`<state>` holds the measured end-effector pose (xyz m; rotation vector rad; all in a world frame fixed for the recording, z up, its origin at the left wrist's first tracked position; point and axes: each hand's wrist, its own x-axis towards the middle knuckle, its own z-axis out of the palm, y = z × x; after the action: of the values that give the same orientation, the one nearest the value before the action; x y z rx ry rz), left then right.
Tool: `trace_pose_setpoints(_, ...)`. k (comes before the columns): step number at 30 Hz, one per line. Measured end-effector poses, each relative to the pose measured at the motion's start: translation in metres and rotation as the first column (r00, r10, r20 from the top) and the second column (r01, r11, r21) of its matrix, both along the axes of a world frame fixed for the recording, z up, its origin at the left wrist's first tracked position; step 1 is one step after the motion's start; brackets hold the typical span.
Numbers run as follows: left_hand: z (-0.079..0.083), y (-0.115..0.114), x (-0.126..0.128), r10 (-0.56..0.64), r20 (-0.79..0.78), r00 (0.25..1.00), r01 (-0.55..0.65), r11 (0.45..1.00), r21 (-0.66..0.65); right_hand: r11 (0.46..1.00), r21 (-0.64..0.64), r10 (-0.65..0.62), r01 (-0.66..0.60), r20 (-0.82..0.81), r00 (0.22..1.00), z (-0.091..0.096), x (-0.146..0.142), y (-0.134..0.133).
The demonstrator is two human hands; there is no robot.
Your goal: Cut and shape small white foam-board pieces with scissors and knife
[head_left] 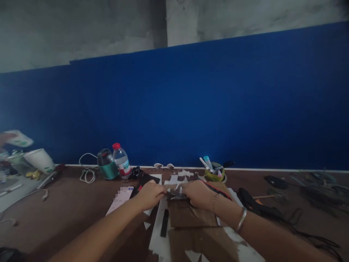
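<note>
Grey metal blades, which look like those of scissors [176, 196], lie between my two hands above the cardboard. My right hand [198, 194] is closed at their right end, its fingers hiding the handles. From the other side my left hand [151, 194] pinches close to the blade tips; what it holds is hidden by the fingers. Under both hands is a brown cardboard piece [191, 215], lying over white sheets [158, 238]. Cut white paper scraps [185, 174] are scattered just beyond the hands, and a black strip [164, 223] rests on the sheet at the left.
Left of my hands lie a phone [120, 199], a red-capped bottle [122, 162] and a teal container [108, 169]. A green pen cup [215, 174] stands at the back. Black tool [256, 205] and cables [313, 236] occupy the right. Far left, another person's hand [7, 137] holds a white cup [20, 139].
</note>
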<state>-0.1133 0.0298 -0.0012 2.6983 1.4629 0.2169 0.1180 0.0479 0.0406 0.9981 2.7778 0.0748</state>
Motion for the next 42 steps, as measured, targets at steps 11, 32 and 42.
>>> trace_pose_setpoints(11,0.01,-0.006,0.012,0.002,0.141,0.99,-0.021,0.991,0.132,0.995,0.065,0.073,-0.072,-0.014,0.997,-0.01,-0.026,0.006)
trace_pose_setpoints(32,-0.016,0.003,0.007,0.202,0.406,0.891,-0.191,0.979,-0.067,0.977,0.09,0.189,-0.191,0.036,0.981,-0.032,-0.021,0.007)
trace_pose_setpoints(42,-0.021,0.008,0.005,0.213,0.467,0.858,-0.173,0.977,-0.127,0.983,0.098,0.157,-0.156,0.001,0.988,-0.032,-0.029,0.008)
